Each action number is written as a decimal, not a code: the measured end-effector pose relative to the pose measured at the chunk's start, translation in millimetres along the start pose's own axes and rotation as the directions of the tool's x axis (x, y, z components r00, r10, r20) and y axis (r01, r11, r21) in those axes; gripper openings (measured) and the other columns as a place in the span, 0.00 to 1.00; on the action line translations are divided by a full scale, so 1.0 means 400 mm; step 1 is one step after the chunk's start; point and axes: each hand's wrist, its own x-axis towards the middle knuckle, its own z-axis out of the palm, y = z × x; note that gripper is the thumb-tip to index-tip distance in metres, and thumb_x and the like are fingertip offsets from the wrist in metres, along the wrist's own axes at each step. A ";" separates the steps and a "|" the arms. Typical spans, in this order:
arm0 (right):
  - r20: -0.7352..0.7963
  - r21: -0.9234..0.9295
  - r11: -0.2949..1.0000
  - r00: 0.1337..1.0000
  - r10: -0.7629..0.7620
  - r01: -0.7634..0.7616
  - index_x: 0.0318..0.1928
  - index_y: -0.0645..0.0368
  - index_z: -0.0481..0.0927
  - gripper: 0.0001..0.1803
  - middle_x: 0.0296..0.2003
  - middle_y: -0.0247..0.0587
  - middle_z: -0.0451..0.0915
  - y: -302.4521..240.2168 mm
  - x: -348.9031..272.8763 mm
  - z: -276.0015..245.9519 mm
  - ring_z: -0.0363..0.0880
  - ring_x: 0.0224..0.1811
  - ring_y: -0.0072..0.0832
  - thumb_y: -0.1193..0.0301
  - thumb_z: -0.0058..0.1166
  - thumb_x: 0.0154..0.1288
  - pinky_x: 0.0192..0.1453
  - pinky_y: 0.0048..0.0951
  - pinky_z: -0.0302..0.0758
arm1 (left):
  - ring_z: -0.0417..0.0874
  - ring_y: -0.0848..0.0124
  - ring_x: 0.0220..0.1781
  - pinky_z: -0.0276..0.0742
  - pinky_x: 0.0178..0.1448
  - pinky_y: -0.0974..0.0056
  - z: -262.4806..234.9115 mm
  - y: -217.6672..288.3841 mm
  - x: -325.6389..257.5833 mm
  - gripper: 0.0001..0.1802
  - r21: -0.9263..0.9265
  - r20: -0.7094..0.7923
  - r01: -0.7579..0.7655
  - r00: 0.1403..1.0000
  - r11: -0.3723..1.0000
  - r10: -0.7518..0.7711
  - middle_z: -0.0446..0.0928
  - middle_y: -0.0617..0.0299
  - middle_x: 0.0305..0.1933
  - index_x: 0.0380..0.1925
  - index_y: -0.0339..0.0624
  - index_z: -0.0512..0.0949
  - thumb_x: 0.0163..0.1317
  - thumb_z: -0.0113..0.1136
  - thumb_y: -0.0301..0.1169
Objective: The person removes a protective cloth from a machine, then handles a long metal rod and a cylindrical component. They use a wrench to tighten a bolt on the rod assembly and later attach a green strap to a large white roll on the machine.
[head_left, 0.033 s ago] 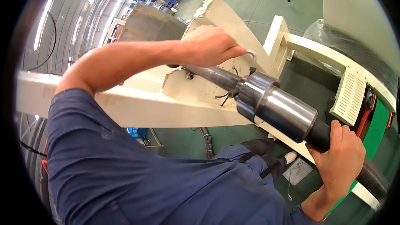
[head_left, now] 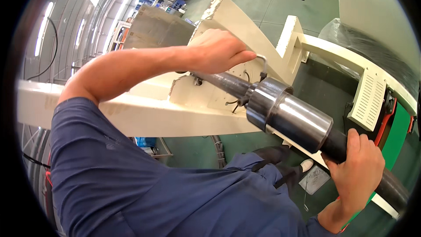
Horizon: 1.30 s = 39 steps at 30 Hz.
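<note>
My left hand (head_left: 219,52) is closed around the long arm of a bent hex key (head_left: 265,66). The key's short end points down to a bolt at the far side of a dark steel collar (head_left: 265,98). Joined to that collar is a shiny steel cylinder (head_left: 301,120). A dark round shaft (head_left: 335,144) runs out of the cylinder toward the lower right, and my right hand (head_left: 360,163) is wrapped over it. On the other side, a thinner steel rod (head_left: 228,82) passes beneath my left hand. Part of the key is hidden in my left fist.
A cream steel frame (head_left: 206,118) lies under and around the rod. At the right are a slotted cream cover (head_left: 367,101) and a green panel (head_left: 397,129). Plastic-wrapped material (head_left: 366,46) stands behind. A cable bundle (head_left: 218,149) lies on the floor.
My left hand and the hex key have shifted very slightly to the left. My right hand stays on the shaft.
</note>
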 end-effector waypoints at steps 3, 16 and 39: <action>-0.030 -0.030 0.999 0.999 -0.021 0.020 0.43 0.59 0.77 0.36 0.26 0.39 0.71 0.011 -0.004 -0.002 0.72 0.28 0.39 0.60 0.75 0.27 0.31 0.38 0.67 | 0.77 0.45 0.29 0.73 0.37 0.47 -0.006 -0.003 0.015 0.29 0.002 0.101 0.044 0.994 0.999 -0.044 0.77 0.47 0.23 0.21 0.39 0.77 0.71 0.45 0.50; -0.061 -0.044 0.998 0.997 -0.044 0.042 0.40 0.62 0.76 0.31 0.25 0.41 0.69 0.008 0.018 0.011 0.69 0.25 0.40 0.60 0.71 0.32 0.29 0.39 0.64 | 0.75 0.46 0.26 0.71 0.33 0.48 0.057 -0.073 0.073 0.28 -0.161 0.052 -0.114 0.991 0.980 0.123 0.73 0.49 0.18 0.16 0.41 0.74 0.69 0.48 0.50; 0.079 0.033 0.999 0.997 -0.007 0.005 0.45 0.57 0.80 0.35 0.25 0.51 0.81 -0.034 0.003 -0.063 0.81 0.29 0.47 0.53 0.72 0.35 0.35 0.40 0.75 | 0.84 0.58 0.42 0.79 0.47 0.54 -0.028 -0.139 0.002 0.24 -0.381 -0.432 0.448 0.687 0.808 -0.585 0.84 0.59 0.37 0.38 0.47 0.83 0.68 0.47 0.54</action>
